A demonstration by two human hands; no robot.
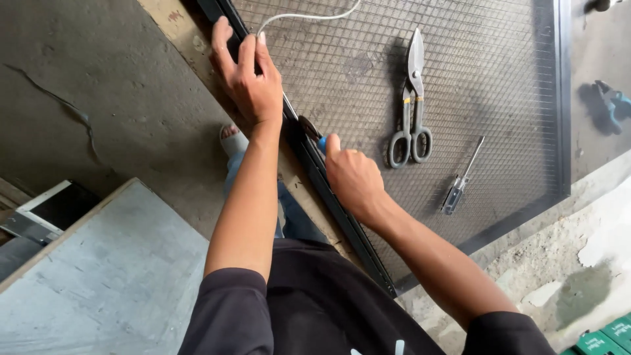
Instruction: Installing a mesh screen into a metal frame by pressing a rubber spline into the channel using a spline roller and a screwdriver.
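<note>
**A:** Checking your grip first. Your left hand (244,75) is laid flat-ish over the dark metal frame rail (328,190), fingers curled down on it, pinning the thin white cord (309,14) where it meets the rail. Your right hand (351,177) is closed round the blue-handled roller tool (314,133), thumb on top, tip sitting on the rail just below your left wrist.

**B:** Where does the cord run?

**A:** From under your left fingertips it loops up and away over the grey wire mesh panel (499,79), out of the top of view. Whether it is seated in the groove below your left hand, I cannot tell; your arm covers it.

**B:** How should you handle this step?

**A:** My read: keep the tool in line with the rail, not canted, so the tip tracks the groove and does not skid onto the mesh. Hold the cord taut but not stretched with your left hand, close ahead of the tool. Short, even pressure. Watch the mesh squares stay parallel to the rail; if they bow, you are probably pulling too hard.

**B:** Anything nearby to mind?

**A:** Grey-handled metal tin snips (411,105) lie on the mesh, well apart from your right hand, blades pointing away from you. A small screwdriver with a clear handle (462,177) lies just beside them, to the right. Neither is in your path along the rail.
</note>
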